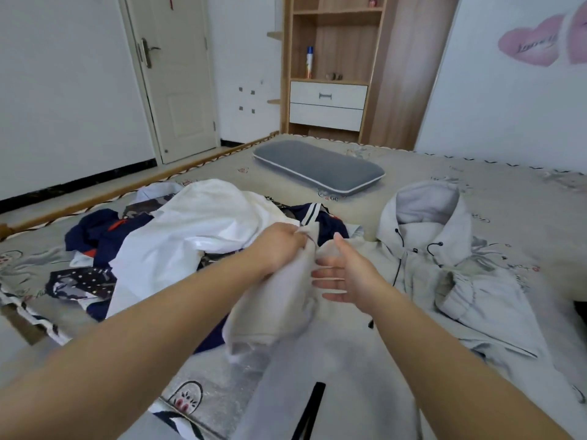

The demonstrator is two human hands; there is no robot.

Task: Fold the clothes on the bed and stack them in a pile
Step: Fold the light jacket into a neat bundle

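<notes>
two bare forearms run in from the lower left and lower right of the frame to two bare hands near the middle, the left hand and the right hand. no sleeve, watch or ring shows; the fingernails look short and unpainted, though blurred.

On the bed, clothes heap lies left of hoodie.

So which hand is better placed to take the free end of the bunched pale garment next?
Probably the right hand: it is open, fingers straight, right beside the pale garment. The left hand already has its grip on the garment's upper end.
</notes>
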